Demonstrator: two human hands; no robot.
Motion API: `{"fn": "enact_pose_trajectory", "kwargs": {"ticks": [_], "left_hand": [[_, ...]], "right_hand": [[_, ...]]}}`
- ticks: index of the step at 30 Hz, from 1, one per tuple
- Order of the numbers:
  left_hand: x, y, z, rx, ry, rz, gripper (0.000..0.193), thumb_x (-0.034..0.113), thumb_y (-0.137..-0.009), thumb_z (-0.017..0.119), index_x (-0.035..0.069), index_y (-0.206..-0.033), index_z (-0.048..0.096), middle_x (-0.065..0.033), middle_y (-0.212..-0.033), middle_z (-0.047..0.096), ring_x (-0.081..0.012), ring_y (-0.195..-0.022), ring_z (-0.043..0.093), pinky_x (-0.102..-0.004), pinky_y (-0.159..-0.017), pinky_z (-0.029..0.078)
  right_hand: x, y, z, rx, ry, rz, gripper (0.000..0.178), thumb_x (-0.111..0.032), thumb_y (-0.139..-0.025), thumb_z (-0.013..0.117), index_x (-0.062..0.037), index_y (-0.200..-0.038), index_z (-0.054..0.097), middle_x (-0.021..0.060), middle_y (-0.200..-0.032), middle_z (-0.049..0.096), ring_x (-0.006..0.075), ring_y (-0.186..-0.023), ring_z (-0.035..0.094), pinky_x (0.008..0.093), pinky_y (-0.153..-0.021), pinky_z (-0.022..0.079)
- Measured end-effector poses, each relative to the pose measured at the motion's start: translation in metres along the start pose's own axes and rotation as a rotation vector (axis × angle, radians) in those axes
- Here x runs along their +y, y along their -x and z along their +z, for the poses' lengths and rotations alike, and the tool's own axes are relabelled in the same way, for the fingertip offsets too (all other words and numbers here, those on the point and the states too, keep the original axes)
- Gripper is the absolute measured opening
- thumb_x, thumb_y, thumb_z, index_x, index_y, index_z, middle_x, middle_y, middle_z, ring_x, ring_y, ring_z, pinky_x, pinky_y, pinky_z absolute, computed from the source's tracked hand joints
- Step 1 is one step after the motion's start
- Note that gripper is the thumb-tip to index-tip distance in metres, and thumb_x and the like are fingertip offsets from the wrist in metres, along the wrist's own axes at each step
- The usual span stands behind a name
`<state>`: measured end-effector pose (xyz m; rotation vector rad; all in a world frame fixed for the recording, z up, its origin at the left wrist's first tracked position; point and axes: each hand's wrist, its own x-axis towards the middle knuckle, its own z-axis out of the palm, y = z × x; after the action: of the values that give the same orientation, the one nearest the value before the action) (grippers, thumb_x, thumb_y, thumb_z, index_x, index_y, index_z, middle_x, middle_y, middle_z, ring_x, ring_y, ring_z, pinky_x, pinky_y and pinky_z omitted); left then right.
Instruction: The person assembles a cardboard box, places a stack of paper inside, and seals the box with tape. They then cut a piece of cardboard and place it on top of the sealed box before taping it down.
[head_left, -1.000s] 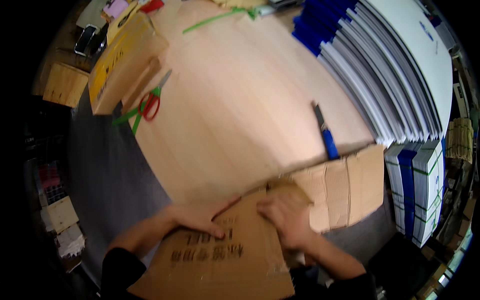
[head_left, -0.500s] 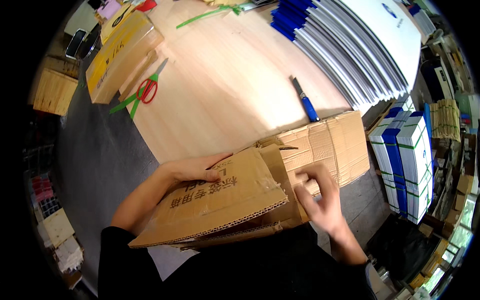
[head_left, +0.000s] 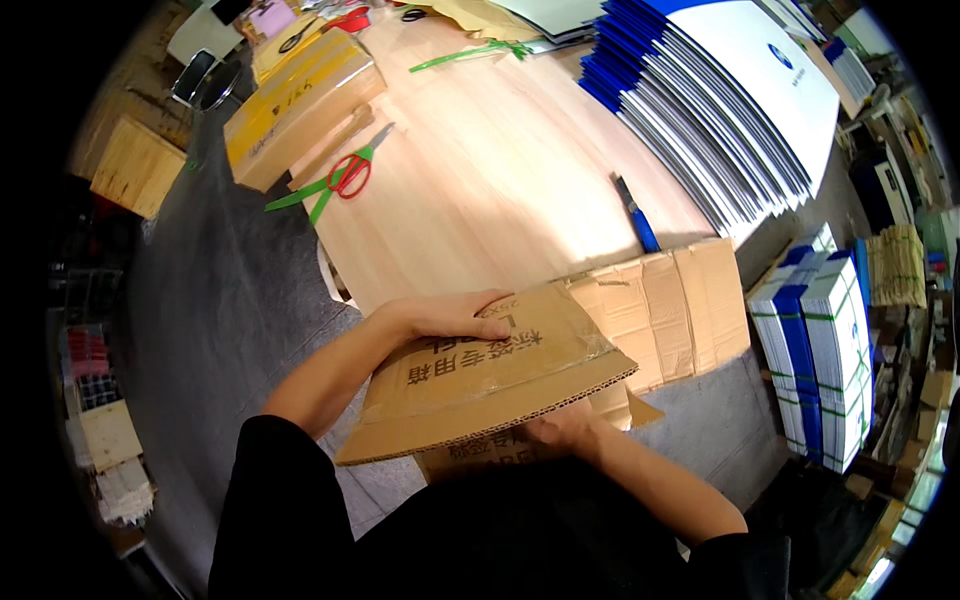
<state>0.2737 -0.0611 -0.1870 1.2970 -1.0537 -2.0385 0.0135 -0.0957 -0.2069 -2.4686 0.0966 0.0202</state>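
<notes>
A brown cardboard box (head_left: 470, 375), folded and printed with dark lettering, is held in front of my body at the table's near edge. My left hand (head_left: 455, 316) grips its far side, thumb on the top panel. Beneath the raised near flap reaches my right hand (head_left: 562, 424); its fingers are hidden by cardboard, so their grip does not show. Just right of the box, a creased cardboard piece (head_left: 665, 315) lies over the table edge. A blue utility knife (head_left: 642, 226) rests on the table beyond it, blade out.
On the wooden table (head_left: 480, 190) lie red-handled scissors (head_left: 350, 175) with green straps, left, near a taped carton (head_left: 300, 105). A tall stack of white and blue folders (head_left: 720, 130) stands at the far right. Strapped bundles (head_left: 815, 350) stand to its near side.
My right hand has gone from the box's right side to under its near flap. The box has tilted and shifted right in view, my left hand still on it. The whole view has shifted slightly.
</notes>
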Motion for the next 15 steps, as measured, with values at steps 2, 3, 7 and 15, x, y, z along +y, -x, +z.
{"fn": "enact_pose_trajectory", "kwargs": {"ticks": [2,3,7,15], "left_hand": [[0.011,0.001,0.006,0.028,-0.105,-0.016,0.093,0.043,-0.085,0.075,0.0,-0.153,0.029,-0.0153,-0.144,0.048,-0.0229,-0.131,0.046,-0.0345,-0.109,0.038],[0.022,0.007,0.011,0.062,-0.216,-0.038,0.092,0.042,-0.084,0.076,0.0,-0.153,0.03,-0.0165,-0.143,0.049,-0.0239,-0.13,0.048,-0.0349,-0.108,0.039],[0.017,0.016,0.022,0.229,-0.582,0.158,0.089,0.047,-0.087,0.072,-0.002,-0.149,0.032,-0.0234,-0.138,0.051,-0.0322,-0.127,0.052,-0.0386,-0.105,0.042],[-0.007,0.024,0.07,0.678,-1.011,0.26,0.087,0.052,-0.087,0.066,-0.001,-0.148,0.034,-0.0244,-0.136,0.051,-0.0414,-0.123,0.05,-0.0466,-0.104,0.041]], "right_hand": [[0.003,0.007,0.001,0.113,0.007,0.096,0.044,-0.029,-0.089,0.054,-0.008,-0.127,0.058,0.0138,-0.132,0.053,0.0342,-0.122,0.05,0.0505,-0.101,0.04],[-0.001,0.004,-0.007,0.178,0.045,0.159,0.045,-0.03,-0.088,0.055,-0.0076,-0.127,0.057,0.0143,-0.131,0.053,0.0348,-0.121,0.049,0.0504,-0.101,0.04],[-0.023,-0.002,-0.038,0.451,0.196,0.432,0.047,-0.031,-0.086,0.058,-0.0061,-0.126,0.057,0.0163,-0.129,0.05,0.037,-0.119,0.047,0.0501,-0.1,0.039],[0.021,0.011,-0.025,0.646,0.285,0.414,0.047,-0.02,-0.084,0.063,0.0001,-0.125,0.054,0.0192,-0.126,0.05,0.0366,-0.111,0.047,0.0479,-0.094,0.041]]}}
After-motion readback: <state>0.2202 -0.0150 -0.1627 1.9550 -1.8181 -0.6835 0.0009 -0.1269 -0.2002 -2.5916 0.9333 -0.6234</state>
